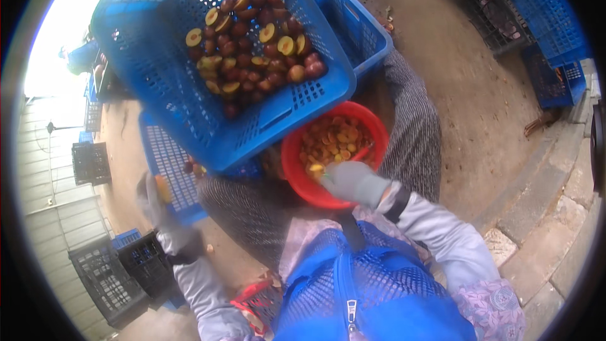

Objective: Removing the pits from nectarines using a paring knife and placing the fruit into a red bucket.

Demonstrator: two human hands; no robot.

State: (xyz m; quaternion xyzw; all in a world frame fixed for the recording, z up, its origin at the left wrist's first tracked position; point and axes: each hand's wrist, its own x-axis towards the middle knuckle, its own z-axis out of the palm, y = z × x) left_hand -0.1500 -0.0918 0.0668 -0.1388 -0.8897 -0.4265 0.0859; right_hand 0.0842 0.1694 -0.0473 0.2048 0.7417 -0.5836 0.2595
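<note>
My gloved left hand is closed on an orange-yellow plum half, beside a lower blue crate at my left. Over the rim of a red bowl between my knees, my gloved right hand pinches a yellow fruit piece. A small green bit shows at its fingertips; I cannot make out what it is. Many small orange-yellow fruit pieces fill the bowl, and a red strip lies among them. Ahead, a large tilted blue crate holds dark red plums, some halved with yellow flesh showing.
Another blue crate stands behind the tilted one. Black crates sit on the floor at lower left, with another black crate farther off. Blue crates are stacked at far right, near a stone step edge.
</note>
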